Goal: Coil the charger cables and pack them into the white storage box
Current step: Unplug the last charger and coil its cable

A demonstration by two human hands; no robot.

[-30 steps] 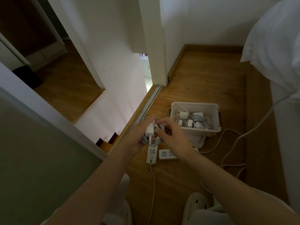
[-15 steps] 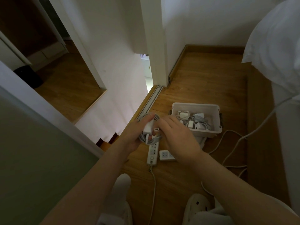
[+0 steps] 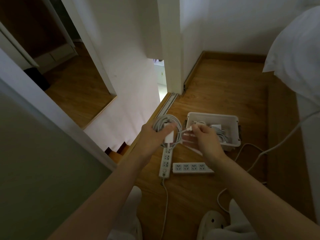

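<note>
The wooden floor [image 3: 216, 90] bears the white storage box [image 3: 212, 116], a power strip [image 3: 165, 162] and a second strip [image 3: 192, 168].

cable coil [image 3: 170, 118] in left hand [image 3: 153, 136], box [image 3: 213, 116] nearby

The cable coil [image 3: 167, 122] is pale grey-white. The charger plug [image 3: 169, 138] on it and the cable end [image 3: 189, 129] are brighter white. The storage box [image 3: 213, 118] is white. So are the left power strip [image 3: 165, 164] and the right power strip [image 3: 192, 168], both dotted with dark socket holes. The floor [image 3: 216, 87] is warm brown wood with fine grain. The slipper [image 3: 213, 222] is white with dark holes.
</note>
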